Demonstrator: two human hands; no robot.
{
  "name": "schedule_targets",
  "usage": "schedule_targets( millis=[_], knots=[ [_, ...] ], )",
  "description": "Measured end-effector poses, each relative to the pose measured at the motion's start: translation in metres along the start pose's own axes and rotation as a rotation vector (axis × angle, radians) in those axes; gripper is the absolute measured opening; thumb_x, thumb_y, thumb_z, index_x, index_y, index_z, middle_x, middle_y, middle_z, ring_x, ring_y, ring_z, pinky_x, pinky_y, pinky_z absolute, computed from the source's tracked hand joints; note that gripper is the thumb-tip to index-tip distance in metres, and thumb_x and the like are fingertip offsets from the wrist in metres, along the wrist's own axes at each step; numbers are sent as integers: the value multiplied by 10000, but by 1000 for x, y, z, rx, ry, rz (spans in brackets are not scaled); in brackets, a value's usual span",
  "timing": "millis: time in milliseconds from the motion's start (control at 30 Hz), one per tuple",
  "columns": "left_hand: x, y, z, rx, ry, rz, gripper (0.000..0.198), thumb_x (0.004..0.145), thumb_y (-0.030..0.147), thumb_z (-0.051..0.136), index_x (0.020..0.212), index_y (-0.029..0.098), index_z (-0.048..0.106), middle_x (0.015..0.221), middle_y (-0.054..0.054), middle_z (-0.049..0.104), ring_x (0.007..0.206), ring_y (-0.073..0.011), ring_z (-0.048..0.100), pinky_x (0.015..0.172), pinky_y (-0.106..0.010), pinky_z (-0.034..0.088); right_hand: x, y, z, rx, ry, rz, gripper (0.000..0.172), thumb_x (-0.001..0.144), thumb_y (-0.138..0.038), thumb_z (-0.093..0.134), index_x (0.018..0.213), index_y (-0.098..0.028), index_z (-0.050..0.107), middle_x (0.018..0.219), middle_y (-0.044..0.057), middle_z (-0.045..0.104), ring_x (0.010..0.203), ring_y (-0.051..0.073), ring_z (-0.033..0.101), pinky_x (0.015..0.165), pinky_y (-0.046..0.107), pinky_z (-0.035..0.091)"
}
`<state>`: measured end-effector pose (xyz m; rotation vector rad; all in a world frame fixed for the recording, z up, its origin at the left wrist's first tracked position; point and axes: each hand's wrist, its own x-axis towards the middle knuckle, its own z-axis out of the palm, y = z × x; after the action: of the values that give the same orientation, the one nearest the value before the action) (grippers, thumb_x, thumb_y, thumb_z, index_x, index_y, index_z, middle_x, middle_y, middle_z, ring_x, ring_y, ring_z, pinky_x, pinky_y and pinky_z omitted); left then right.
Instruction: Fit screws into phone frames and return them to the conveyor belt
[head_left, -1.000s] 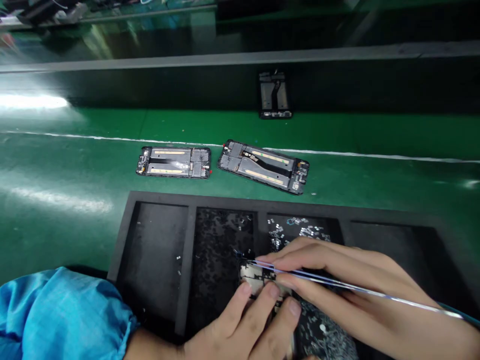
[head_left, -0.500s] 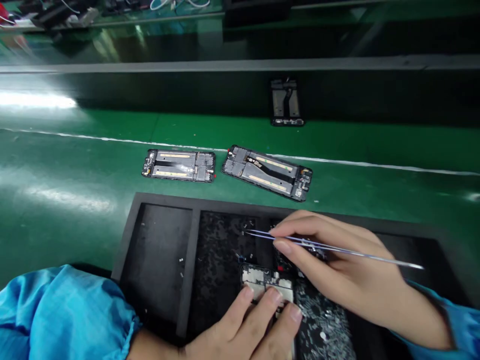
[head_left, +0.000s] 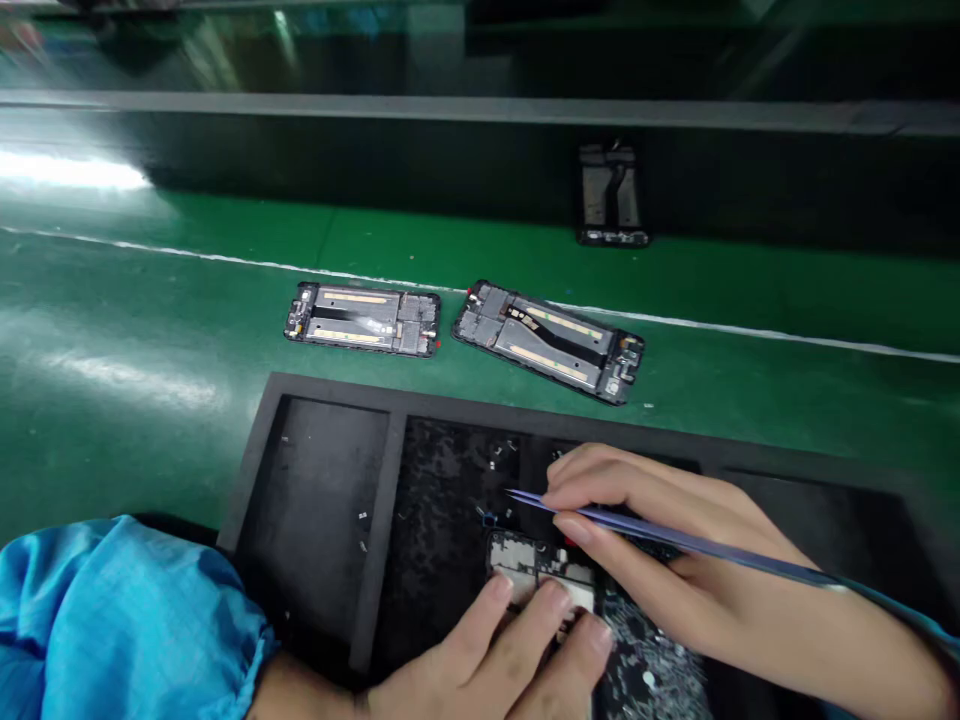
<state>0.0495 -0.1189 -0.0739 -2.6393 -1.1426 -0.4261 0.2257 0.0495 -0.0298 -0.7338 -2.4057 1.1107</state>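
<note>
My left hand (head_left: 495, 655) lies at the bottom of the view, fingertips pressed flat on a small phone frame (head_left: 538, 563) that rests on the black compartment tray (head_left: 322, 510). My right hand (head_left: 675, 560) pinches a pair of thin metal tweezers (head_left: 637, 532). The tweezer tips hover over the tray's middle compartment, just above the phone frame. Small loose metal parts (head_left: 645, 660) lie in the compartment under my right hand. A blue sleeve (head_left: 127, 620) covers my left forearm.
Two opened phone frames (head_left: 364, 318) (head_left: 551, 340) lie side by side on the green conveyor belt (head_left: 150, 330) beyond the tray. A third phone frame (head_left: 611, 195) sits farther back by the dark wall. The tray's left compartment holds a few tiny parts.
My right hand with the tweezers rose from the phone frame toward the tray's far side, then came back down toward it. My left hand stayed on the frame.
</note>
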Motion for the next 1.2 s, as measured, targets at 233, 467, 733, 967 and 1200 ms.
schedule_targets(
  millis=[233,467,733,967,1200],
  knots=[
    [1,2,0,-42,16,-32,487,1019,493,565,1448,276,491,1538,-92,525,1387,-295,539,1166,-471,428,-2,0,3,45,-25,13,119,969,-172,581,1054,-250,609,923,46,684,819,177,685,685,292,544],
    [2,-2,-1,-47,14,-21,477,1017,495,565,1442,286,505,1524,-87,540,1356,-288,568,1136,-461,458,3,0,2,25,-15,8,97,970,-182,587,1021,-250,635,896,36,720,767,171,706,646,285,546],
    [20,-20,-27,-163,55,-121,274,959,378,655,1224,313,673,1415,-7,623,1317,-264,570,1070,-411,500,-11,-29,24,183,554,403,280,972,-317,634,1216,-303,498,732,-35,730,722,215,778,595,287,605],
    [63,-102,-56,-637,-328,-488,200,964,224,478,967,155,666,868,-63,707,764,-191,684,681,-304,566,-20,-33,37,-271,550,124,139,963,-231,582,831,-270,563,653,-11,642,661,181,708,633,297,582],
    [74,-127,-30,-1357,-839,-909,247,901,209,473,1087,183,634,621,41,669,394,-98,536,362,-181,412,-23,-30,45,-261,590,127,112,960,-201,576,948,-269,488,627,-54,568,510,148,617,488,278,483]
  ],
)
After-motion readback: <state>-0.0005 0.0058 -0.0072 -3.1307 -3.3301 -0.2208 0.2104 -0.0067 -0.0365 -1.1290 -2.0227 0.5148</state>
